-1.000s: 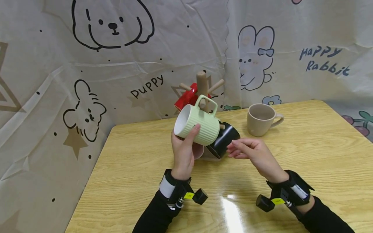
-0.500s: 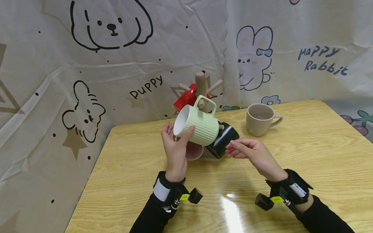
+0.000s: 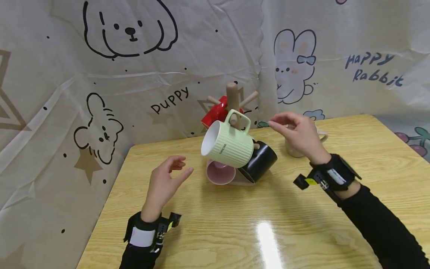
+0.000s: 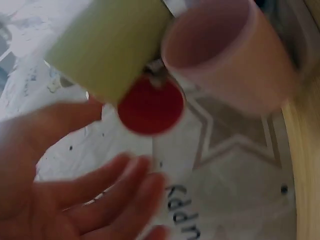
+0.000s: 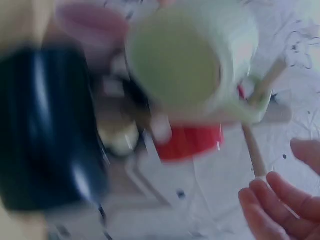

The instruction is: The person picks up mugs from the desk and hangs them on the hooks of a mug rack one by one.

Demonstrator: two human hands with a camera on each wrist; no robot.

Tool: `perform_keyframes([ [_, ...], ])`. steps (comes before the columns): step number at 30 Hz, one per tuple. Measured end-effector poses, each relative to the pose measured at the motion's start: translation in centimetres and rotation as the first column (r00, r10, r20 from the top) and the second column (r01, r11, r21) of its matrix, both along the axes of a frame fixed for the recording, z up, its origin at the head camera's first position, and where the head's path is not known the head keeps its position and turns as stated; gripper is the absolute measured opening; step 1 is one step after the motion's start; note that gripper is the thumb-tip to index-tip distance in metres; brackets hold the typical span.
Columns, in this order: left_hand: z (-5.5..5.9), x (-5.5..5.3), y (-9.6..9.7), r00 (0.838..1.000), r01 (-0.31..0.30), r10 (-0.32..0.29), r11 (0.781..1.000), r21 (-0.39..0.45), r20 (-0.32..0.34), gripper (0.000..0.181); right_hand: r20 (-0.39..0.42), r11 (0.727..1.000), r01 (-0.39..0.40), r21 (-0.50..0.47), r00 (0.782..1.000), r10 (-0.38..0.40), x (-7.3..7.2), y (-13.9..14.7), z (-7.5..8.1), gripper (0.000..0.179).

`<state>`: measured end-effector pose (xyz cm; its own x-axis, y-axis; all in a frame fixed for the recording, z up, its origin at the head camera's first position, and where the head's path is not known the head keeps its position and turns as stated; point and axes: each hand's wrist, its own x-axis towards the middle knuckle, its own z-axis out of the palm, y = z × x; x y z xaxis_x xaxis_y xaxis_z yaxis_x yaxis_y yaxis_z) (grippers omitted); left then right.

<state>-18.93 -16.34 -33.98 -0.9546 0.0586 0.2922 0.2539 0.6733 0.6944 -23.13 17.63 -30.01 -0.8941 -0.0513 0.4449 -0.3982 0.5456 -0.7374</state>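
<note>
A ribbed light-green mug [image 3: 228,145] hangs by its handle from a peg of the wooden mug tree [image 3: 232,98], tilted with its mouth to the left. My left hand [image 3: 166,185], apart from it at the lower left, has its fingers spread and holds nothing. Below hang a pink mug [image 3: 220,172] and a black mug [image 3: 258,161]; a red mug [image 3: 215,113] hangs behind. My right hand [image 3: 299,136] is raised in front of a beige mug [image 3: 293,149], hiding most of it. In the right wrist view its fingers [image 5: 272,202] are loosely bent around nothing.
The wooden table [image 3: 255,209] runs up to a printed cloth backdrop [image 3: 141,89] behind and at the left. Bare pegs, such as the upper right peg [image 3: 249,99], jut from the mug tree.
My left hand has let go of the green mug and drawn back to the lower left. My right hand has risen and moved to the right, over the beige mug in view.
</note>
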Motion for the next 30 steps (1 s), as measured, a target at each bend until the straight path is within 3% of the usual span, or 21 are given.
perform_keyframes([
  [2,-0.3,0.1,-1.1,0.998,0.032,-0.017,0.969,-0.244,0.064,0.047,-0.052,0.998,0.003,0.060,0.999,0.000,-1.6,-0.1,1.2,0.044],
  [4,-0.5,0.3,-1.9,0.989,0.070,-0.011,0.916,-0.395,0.150,0.050,-0.083,0.992,-0.011,0.123,0.996,0.022,-3.1,-0.3,2.2,0.050],
  [6,-0.7,0.3,-2.5,0.976,0.096,0.012,0.873,-0.479,0.218,0.053,-0.083,0.982,-0.032,0.187,0.995,0.048,-4.4,-0.5,2.9,0.054],
  [8,-0.7,0.2,-2.8,0.968,0.105,0.031,0.850,-0.516,0.248,0.054,-0.091,0.968,-0.060,0.245,0.992,0.084,-5.6,-0.7,3.3,0.054],
  [12,-0.7,0.1,-3.2,0.964,0.115,0.036,0.839,-0.532,0.265,0.056,-0.129,0.944,-0.140,0.297,0.974,0.185,-7.4,-1.1,3.5,0.046],
  [19,-0.7,-0.2,-3.3,0.961,0.125,0.034,0.832,-0.541,0.275,0.057,-0.230,0.911,-0.192,0.366,0.930,0.288,-9.3,-1.1,4.0,0.026],
  [22,-0.7,-0.3,-3.2,0.960,0.129,0.031,0.834,-0.536,0.280,0.057,-0.205,0.876,-0.228,0.424,0.919,0.338,-9.7,-0.7,4.4,0.024],
  [26,-0.7,-0.3,-3.2,0.958,0.132,0.030,0.837,-0.531,0.285,0.056,-0.099,0.834,-0.321,0.449,0.910,0.403,-10.2,-0.5,4.8,0.023],
  [30,-0.7,-0.1,-3.3,0.959,0.128,0.031,0.838,-0.531,0.281,0.056,-0.071,0.824,-0.372,0.427,0.895,0.441,-10.7,-0.5,4.4,0.023],
])
